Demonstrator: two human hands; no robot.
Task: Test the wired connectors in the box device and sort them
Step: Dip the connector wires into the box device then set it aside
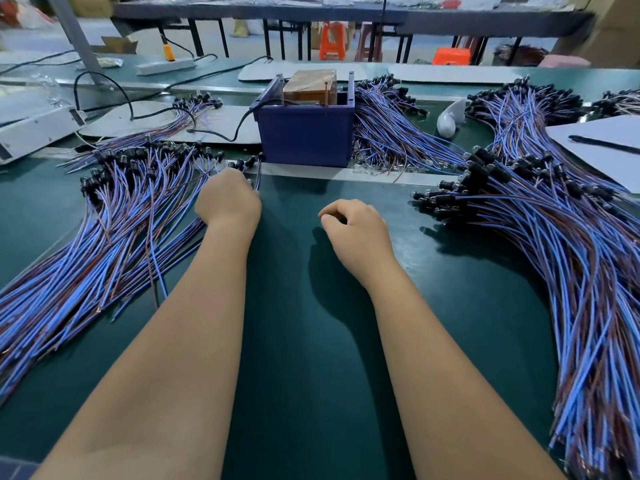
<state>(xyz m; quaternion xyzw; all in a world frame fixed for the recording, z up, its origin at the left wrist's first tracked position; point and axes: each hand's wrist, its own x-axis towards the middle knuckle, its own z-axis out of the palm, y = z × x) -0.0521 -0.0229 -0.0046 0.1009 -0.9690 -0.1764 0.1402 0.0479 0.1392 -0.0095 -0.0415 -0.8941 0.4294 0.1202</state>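
A green table (294, 341) is covered with wires. The blue box (306, 136) is set at the back. Wires (254, 168) are gripped by the left hand (228, 199). The right hand (353, 225) is loosely curled, holding nothing. Orange stools (332, 41) are seen behind.

You're in an assembly workshop: heaps of wired connectors (104, 216) cover your green worktop (304, 306), plastic stools (333, 41) at twelve o'clock.

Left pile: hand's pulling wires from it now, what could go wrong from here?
1. The left hand grips wires at the edge of the tangled left pile; neighbours may drag along.
2. Pulled wires could catch the black cable beside the blue box.
3. The right pile looks alike; mixing seems easy.
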